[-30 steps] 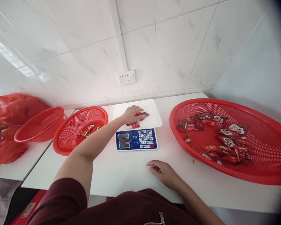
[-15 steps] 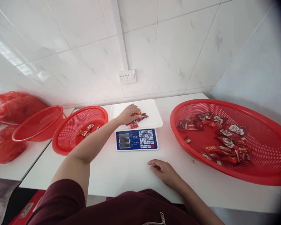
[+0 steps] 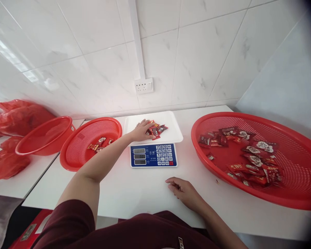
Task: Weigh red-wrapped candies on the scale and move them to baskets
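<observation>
My left hand point(image 3: 140, 132) reaches over the weighing scale's white tray point(image 3: 172, 121). Its fingers are spread at the left side of a small pile of red wrapped snack packets point(image 3: 158, 129), touching some of them; the palm side is hidden. In front of the tray is the scale's blue panel point(image 3: 153, 155), with number keys and small displays. My right hand point(image 3: 184, 191) rests on the white table point(image 3: 134, 186), fingers loosely curled and apart, holding nothing.
On the right stands a large red basket point(image 3: 197, 145) with many packets. To the left are a smaller red basket point(image 3: 67, 155) with several packets, a red basin point(image 3: 49, 148) and red plastic bags point(image 3: 23, 119). A tiny scrap point(image 3: 217, 182) lies beside the large basket.
My left hand has spread its fingers and shifted slightly down-left over the pile, so more packets show. My right hand stays on the table. The whole view has shifted slightly.
</observation>
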`<action>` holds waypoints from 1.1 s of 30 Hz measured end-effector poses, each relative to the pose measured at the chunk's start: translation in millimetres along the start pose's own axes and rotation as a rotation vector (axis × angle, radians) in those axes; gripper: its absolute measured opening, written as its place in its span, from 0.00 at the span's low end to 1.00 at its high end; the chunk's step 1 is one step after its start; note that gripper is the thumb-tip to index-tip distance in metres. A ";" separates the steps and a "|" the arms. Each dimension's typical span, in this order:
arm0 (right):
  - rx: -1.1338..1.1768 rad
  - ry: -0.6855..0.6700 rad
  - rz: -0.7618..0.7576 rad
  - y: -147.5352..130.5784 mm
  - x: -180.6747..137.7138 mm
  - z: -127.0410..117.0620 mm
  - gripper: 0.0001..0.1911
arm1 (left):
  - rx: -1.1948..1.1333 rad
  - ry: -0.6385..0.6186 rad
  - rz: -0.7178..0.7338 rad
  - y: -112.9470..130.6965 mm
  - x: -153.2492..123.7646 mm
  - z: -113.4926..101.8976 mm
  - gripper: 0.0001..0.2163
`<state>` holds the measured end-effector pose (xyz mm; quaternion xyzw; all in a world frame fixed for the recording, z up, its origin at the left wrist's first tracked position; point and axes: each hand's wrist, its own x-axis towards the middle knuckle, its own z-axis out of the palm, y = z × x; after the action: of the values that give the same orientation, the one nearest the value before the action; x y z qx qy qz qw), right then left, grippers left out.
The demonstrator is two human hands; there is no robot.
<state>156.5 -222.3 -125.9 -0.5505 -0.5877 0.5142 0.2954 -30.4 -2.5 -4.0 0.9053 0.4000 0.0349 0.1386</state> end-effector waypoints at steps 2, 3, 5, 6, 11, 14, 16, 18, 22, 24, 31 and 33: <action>0.010 0.003 0.007 0.3 -0.2 0.2 0.17 | -0.005 0.015 -0.003 1.7 1.8 2.0 0.34; 0.022 0.004 0.013 0.3 -0.4 0.4 0.17 | -0.010 0.018 -0.003 1.9 1.4 1.2 0.34; 0.049 0.005 0.024 0.1 -1.0 0.8 0.16 | -0.028 0.018 -0.009 0.5 -2.0 -3.4 0.35; 0.062 0.008 0.028 0.0 -1.2 1.0 0.16 | -0.039 0.019 -0.015 -1.1 -4.7 -6.7 0.35; 0.094 0.010 0.036 -0.6 -1.5 1.3 0.16 | -0.083 0.040 -0.054 -12.9 -20.1 -19.7 0.21; 0.107 0.013 0.041 -0.8 0.2 1.1 0.15 | -0.105 0.059 -0.061 -17.9 -23.5 -17.8 0.14; 0.110 0.018 0.047 -0.9 1.6 1.3 0.15 | -0.122 0.081 -0.073 -20.1 -23.1 -14.1 0.12; 0.114 0.029 0.050 -0.6 2.4 1.9 0.15 | -0.137 0.113 -0.095 -22.1 -22.0 -11.2 0.13; 0.108 0.055 0.047 1.3 2.5 3.6 0.14 | -0.149 0.168 -0.115 -26.6 -22.1 -12.3 0.13; 0.103 0.065 0.045 2.1 2.0 4.3 0.14 | -0.148 0.170 -0.107 -28.5 -24.4 -15.0 0.13; 0.087 0.084 0.035 1.6 2.0 5.2 0.15 | -0.140 0.127 -0.090 -29.8 -36.4 -17.1 0.16; 0.085 0.093 0.030 2.2 2.7 5.6 0.15 | -0.141 0.120 -0.083 -29.5 -38.2 -15.8 0.16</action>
<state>151.6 -221.6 -130.1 -0.5694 -0.5428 0.5168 0.3377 -80.1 -8.0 4.7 0.8723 0.4412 0.1115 0.1788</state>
